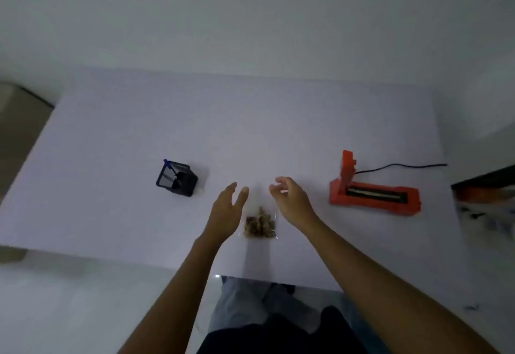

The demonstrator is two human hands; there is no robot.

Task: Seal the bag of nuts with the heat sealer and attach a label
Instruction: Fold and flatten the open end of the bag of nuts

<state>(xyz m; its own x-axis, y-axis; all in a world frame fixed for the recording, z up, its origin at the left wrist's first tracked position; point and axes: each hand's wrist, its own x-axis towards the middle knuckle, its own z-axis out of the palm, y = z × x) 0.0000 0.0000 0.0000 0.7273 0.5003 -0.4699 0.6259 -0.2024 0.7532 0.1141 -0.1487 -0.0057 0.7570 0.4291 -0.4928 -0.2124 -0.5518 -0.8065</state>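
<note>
A clear plastic bag of brown nuts (259, 224) lies on the white table (139, 136) near its front edge, the nuts bunched at the bag's near end. My left hand (227, 210) hovers just left of the bag, fingers apart and empty. My right hand (291, 199) hovers just right of the bag's far end, fingers loosely curled with nothing in them. The orange heat sealer (373, 193) sits to the right with its lid raised upright. No label is visible.
A black mesh pen holder (177, 178) with a blue pen stands at the left. The sealer's black cord (401, 166) runs off to the right. A dark object (485, 203) lies at the right table edge. A wall is behind the table.
</note>
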